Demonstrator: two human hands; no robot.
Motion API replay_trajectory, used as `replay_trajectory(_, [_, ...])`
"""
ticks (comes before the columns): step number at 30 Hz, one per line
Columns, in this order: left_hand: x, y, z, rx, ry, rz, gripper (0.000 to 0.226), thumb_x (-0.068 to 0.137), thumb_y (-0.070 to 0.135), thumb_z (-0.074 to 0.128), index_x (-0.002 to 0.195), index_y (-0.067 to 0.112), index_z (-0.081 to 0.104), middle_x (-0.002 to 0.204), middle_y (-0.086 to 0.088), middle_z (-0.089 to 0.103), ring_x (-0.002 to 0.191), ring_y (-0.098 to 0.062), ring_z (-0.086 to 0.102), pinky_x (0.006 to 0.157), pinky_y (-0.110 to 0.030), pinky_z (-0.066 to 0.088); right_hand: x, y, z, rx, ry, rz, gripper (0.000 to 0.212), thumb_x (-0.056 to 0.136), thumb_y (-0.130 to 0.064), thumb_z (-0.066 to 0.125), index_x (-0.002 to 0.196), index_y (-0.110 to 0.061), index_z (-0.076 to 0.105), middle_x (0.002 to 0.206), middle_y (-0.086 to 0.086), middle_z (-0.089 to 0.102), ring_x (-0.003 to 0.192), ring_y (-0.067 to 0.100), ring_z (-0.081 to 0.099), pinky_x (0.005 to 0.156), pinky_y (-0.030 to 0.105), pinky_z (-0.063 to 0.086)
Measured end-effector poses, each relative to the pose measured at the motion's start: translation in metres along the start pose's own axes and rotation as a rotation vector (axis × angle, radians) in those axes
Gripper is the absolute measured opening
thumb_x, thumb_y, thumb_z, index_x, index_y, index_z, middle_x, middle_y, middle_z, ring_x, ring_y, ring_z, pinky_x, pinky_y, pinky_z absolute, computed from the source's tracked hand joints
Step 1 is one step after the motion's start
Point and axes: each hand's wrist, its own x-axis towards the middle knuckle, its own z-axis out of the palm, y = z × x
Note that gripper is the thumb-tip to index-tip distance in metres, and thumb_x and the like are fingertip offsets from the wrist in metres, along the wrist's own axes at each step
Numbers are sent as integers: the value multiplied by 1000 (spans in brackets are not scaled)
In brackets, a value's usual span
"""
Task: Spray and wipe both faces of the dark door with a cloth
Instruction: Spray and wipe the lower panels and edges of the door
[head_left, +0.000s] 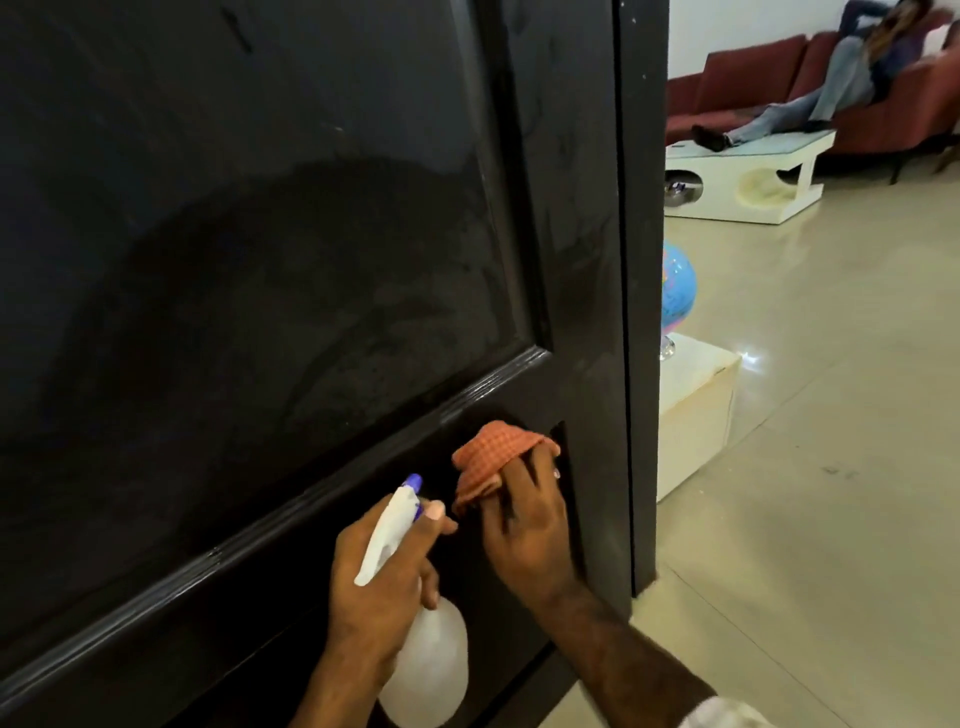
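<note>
Both hands work low on the dark door (291, 249), at the top corner of its lower panel beside the free edge. The left hand (379, 577) has its fingers curled round the neck of a spray bottle (423, 670), nozzle aimed at the door. The right hand (524, 519) presses an orange checked cloth (493, 457) against the panel, fingers bent over it. This looks like the wiping step on this face; next would likely be sweeping across the lower panel.
</note>
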Motion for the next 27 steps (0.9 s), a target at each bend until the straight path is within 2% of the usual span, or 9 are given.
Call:
replay_trajectory(3, [0,7,-19,-25,-11,2,16,100,16,68,94,4,77,89,-10,80,41,-31,51,53,-38,49,20,34,-22,-151,-167,-249,48,80,-7,68,127,-14,68,136,17,53,104,31,64,88,44,59])
replay_trajectory(7, [-3,16,-26,-43,-32,21,24,94,24,68,94,2,77,89,-13,80,41,-33,49,54,-41,48,80,37,-32,48,354,190,35,95,-20,62,129,-11,67,137,13,52,116,28,62,101,51,55])
replay_trajectory(9, [-5,17,-27,-38,-8,23,30,91,30,67,93,3,77,87,-14,80,41,-34,51,55,-41,51,90,19,-21,92,431,226,35,94,-23,64,126,-9,67,135,14,52,115,31,62,101,51,55])
replay_trajectory(13, [-7,19,-32,-61,66,23,27,90,31,67,85,7,79,71,-20,74,41,-37,50,54,-42,50,40,-27,5,28,96,-184,26,92,-11,66,117,-17,67,137,13,51,118,21,57,100,26,48])
replay_trajectory(15, [-9,20,-34,-43,95,18,28,90,32,68,78,8,75,57,-26,64,42,-39,50,55,-42,50,27,-27,1,-76,-87,-522,17,102,-15,56,112,-18,70,128,10,51,107,25,56,84,28,48])
replay_trajectory(17, [-9,20,-35,-63,99,18,30,90,32,66,84,4,76,66,-23,70,41,-38,49,55,-44,50,45,-1,-13,-115,-110,-630,28,107,-21,45,111,-17,73,126,10,51,104,31,59,83,37,53])
replay_trajectory(20, [-10,21,-42,-105,87,23,28,89,30,65,89,6,79,89,-20,78,39,-35,48,54,-45,49,81,31,-31,-85,140,-215,36,90,-12,55,123,-8,70,141,16,50,123,39,60,112,33,48])
replay_trajectory(22, [-12,19,-54,-101,83,49,21,92,30,70,84,13,81,91,-19,79,38,-34,47,52,-45,49,91,20,-21,-2,294,31,40,88,-9,57,124,3,70,146,22,51,132,37,56,118,30,41])
replay_trajectory(27, [-30,8,-111,-105,134,73,21,96,32,75,86,14,81,93,-16,80,38,-35,50,51,-44,50,40,-56,30,-90,258,-74,37,87,-11,53,111,11,71,136,29,57,120,43,51,111,29,37])
